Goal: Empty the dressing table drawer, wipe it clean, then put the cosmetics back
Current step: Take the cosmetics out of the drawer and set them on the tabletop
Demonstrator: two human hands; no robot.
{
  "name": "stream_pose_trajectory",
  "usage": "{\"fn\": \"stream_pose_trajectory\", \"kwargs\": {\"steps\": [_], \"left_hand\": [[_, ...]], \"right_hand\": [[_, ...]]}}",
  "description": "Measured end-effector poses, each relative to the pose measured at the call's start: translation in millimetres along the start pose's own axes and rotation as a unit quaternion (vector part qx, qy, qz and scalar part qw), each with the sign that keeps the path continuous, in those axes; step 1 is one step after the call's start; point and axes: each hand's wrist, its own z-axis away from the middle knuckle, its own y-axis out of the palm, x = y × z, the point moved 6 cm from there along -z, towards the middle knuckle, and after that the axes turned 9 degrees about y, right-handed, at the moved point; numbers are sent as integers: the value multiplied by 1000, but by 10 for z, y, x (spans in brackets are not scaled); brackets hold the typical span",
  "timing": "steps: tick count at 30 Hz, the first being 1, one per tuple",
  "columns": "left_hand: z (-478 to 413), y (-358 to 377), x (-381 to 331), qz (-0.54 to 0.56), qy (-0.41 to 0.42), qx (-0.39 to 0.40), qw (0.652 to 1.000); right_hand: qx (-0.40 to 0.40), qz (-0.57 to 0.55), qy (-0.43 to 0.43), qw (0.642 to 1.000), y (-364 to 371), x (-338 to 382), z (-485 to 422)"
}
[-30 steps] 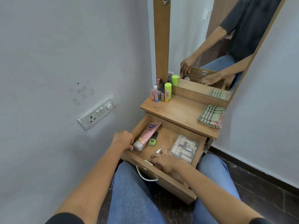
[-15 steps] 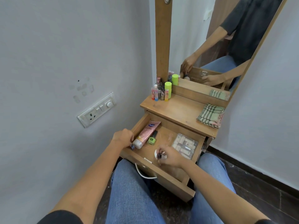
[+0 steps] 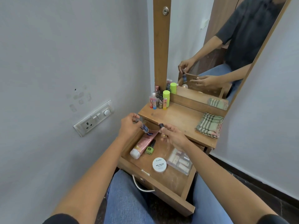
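Note:
The wooden drawer [image 3: 163,188] stands pulled out over my lap. In it lie a pink tube [image 3: 144,143], a green nail polish bottle [image 3: 150,149], a round white nail polish remover tub [image 3: 159,165] and a clear case of small cosmetics [image 3: 179,161]. My left hand [image 3: 128,126] is raised above the drawer's back left corner and pinches a small dark blue bottle [image 3: 144,128]. My right hand [image 3: 174,135] hovers beside it and pinches another small bottle with a dark cap [image 3: 162,129].
The table top [image 3: 178,120] carries a cluster of small bottles and a lime green container [image 3: 166,98] at the back left, and a folded checked cloth [image 3: 209,125] at the right. A mirror rises behind. A switch panel [image 3: 94,118] is on the left wall.
Both hands rose out of the drawer toward the table top, each with a small bottle. The white tub, earlier hidden under my right hand, now lies uncovered.

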Motion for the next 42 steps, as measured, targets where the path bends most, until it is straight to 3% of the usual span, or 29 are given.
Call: {"fn": "stream_pose_trajectory", "kwargs": {"steps": [7,12,30,42], "left_hand": [[-324,249,-325,10,61,-36,997],[-521,475,-385,14,63,-38,997],[-620,874,-233,62,99,-58,991],[-616,1046,-56,53,24,-101,993]], "right_hand": [[-205,199,-122,950,-347,601,-198],[-271,257,-156,914,-396,758,-403],[-249,221,-220,917,-419,470,-729],[-286,193,-196,918,-413,471,-870]]}}
